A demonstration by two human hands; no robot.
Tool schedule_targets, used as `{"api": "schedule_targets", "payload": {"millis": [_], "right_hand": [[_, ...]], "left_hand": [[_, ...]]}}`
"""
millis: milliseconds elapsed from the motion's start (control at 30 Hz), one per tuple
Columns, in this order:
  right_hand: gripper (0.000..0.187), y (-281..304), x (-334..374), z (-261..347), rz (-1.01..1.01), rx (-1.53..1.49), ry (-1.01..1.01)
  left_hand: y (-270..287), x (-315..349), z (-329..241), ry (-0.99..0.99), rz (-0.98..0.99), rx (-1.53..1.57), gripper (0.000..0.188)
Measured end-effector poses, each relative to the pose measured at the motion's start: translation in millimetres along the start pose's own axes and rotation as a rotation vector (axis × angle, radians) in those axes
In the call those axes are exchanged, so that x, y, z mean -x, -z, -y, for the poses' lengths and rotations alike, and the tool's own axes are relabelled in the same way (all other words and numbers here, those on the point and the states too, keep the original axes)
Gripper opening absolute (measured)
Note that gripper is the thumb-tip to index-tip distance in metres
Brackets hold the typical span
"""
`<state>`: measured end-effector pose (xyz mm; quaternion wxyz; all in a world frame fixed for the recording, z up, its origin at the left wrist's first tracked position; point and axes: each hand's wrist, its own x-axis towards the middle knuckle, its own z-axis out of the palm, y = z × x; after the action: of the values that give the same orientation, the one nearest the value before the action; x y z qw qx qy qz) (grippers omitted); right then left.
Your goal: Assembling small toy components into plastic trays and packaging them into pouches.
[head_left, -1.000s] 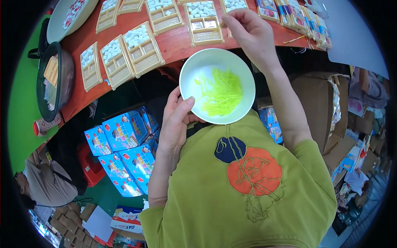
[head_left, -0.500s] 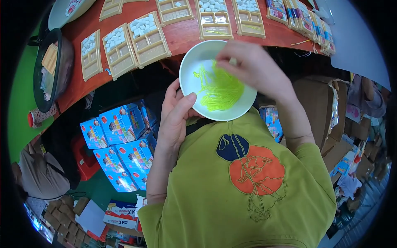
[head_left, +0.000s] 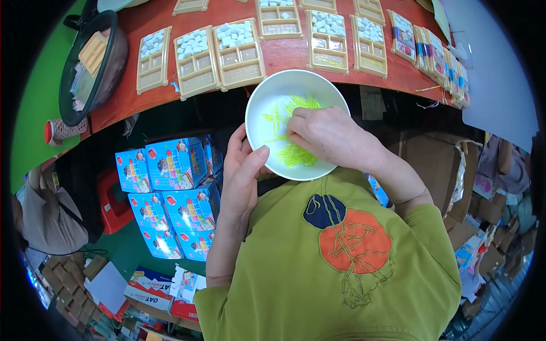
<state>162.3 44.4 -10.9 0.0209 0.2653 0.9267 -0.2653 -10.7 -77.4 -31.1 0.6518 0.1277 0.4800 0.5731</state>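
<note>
My left hand [head_left: 242,170] grips the left side of a round white bowl [head_left: 260,105], thumb over the rim and fingers underneath. The bowl is held in front of my chest, just off the table's near edge. Inside lies a loose heap of thin yellow-green plastic sticks [head_left: 297,154]. My right hand [head_left: 333,135] reaches into the bowl with its fingertips pinched together among the sticks; how many it grips is hidden. Beyond the bowl, a beige compartment tray [head_left: 329,61] holds white cubes at its far end and a few yellow-green sticks at its near end.
Several similar trays with white cubes, such as one tray [head_left: 196,77], line the red table [head_left: 284,54]. Filled packs [head_left: 438,57] stand in a row at the right. A dark basin [head_left: 116,59] sits at the left. Blue printed boxes [head_left: 176,165] are stacked below; cardboard boxes [head_left: 435,153] stand at the right.
My right hand has gone down from the bowl's far right side into the sticks, its fingers closing there. My left hand still holds the bowl. The whole view has shifted a little.
</note>
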Motion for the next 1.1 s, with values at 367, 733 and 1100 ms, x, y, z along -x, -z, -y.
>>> {"api": "schedule_targets", "payload": {"millis": [367, 733, 1100], "right_hand": [[0.008, 3.5, -39.6, 14.2, -0.262, -0.74, 0.054], [0.011, 7.5, -101.0, -32.3, -0.402, -0.406, -0.111], [0.016, -4.4, -59.1, 27.9, -0.003, 0.112, 0.143]], "left_hand": [[29.6, 15.3, -8.3, -0.027, -0.102, 0.059, 0.069], [55.2, 25.3, -3.9, -0.048, -0.196, 0.085, 0.068], [56.4, 26.1, -5.9, -0.07, -0.211, 0.095, 0.07]]}}
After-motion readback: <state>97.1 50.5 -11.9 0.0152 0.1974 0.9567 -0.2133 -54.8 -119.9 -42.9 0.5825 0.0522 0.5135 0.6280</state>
